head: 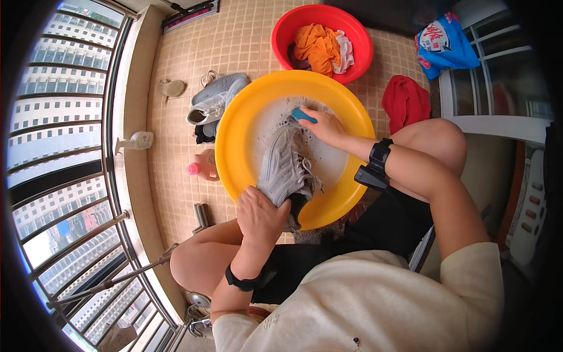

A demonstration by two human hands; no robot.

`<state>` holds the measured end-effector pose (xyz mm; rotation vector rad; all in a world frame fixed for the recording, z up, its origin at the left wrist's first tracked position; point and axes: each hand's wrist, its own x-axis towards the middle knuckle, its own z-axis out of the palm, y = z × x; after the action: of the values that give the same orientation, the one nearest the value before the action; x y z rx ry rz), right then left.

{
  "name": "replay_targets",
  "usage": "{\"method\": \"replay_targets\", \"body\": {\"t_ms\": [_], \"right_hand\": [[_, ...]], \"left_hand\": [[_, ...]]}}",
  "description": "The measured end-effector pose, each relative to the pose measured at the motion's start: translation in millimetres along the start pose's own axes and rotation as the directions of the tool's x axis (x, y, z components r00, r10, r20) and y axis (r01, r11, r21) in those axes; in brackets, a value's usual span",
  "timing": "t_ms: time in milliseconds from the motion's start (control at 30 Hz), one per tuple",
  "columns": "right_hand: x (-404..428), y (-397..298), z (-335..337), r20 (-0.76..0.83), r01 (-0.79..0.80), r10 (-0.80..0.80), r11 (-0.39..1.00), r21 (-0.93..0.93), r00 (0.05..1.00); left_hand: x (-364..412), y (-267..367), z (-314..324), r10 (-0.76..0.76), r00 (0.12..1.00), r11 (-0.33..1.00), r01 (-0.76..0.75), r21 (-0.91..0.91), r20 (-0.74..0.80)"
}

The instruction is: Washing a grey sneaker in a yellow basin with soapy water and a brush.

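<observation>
My left hand grips a grey lace-up sneaker by its heel end. The shoe slants over a yellow plastic basin, its toe above the suds and its heel towards me. White, foamy water fills the basin's bottom. In my right hand is a blue-handled brush, held above the foam beyond the toe. The brush's bristles are hidden, and I cannot tell whether it touches the water.
A red basin holding orange and white cloth stands behind. Left on the tiles are another pair of sneakers, a pink bottle and a white spray bottle. A red cloth and a blue detergent bag lie right.
</observation>
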<state>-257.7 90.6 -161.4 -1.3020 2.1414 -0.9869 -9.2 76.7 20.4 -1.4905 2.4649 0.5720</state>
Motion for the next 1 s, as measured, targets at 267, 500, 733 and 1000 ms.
{"method": "replay_targets", "body": {"t_ms": [267, 500, 733, 1000], "right_hand": [[-23.1, -77.8, -9.1, 0.381, -0.417, 0.271, 0.826, 0.38, 0.884], [-5.2, -74.0, -20.9, 0.268, -0.297, 0.215, 0.9, 0.319, 0.939], [-26.8, -79.0, -1.2, 0.278, -0.175, 0.06, 0.895, 0.41, 0.959], [-33.7, -98.7, -1.7, 0.302, -0.149, 0.013, 0.89, 0.43, 0.953]], "left_hand": [[-4.9, -4.5, 15.3, -0.023, 0.997, 0.997, 0.028, 0.074, -0.07], [-1.9, -1.8, 11.0, -0.005, 0.999, 0.998, 0.009, 0.065, -0.051], [-2.2, -4.9, 13.2, -0.023, 0.999, 0.999, 0.024, 0.041, -0.04], [-2.0, -5.2, 14.6, -0.078, 0.997, 0.997, 0.078, 0.025, -0.012]]}}
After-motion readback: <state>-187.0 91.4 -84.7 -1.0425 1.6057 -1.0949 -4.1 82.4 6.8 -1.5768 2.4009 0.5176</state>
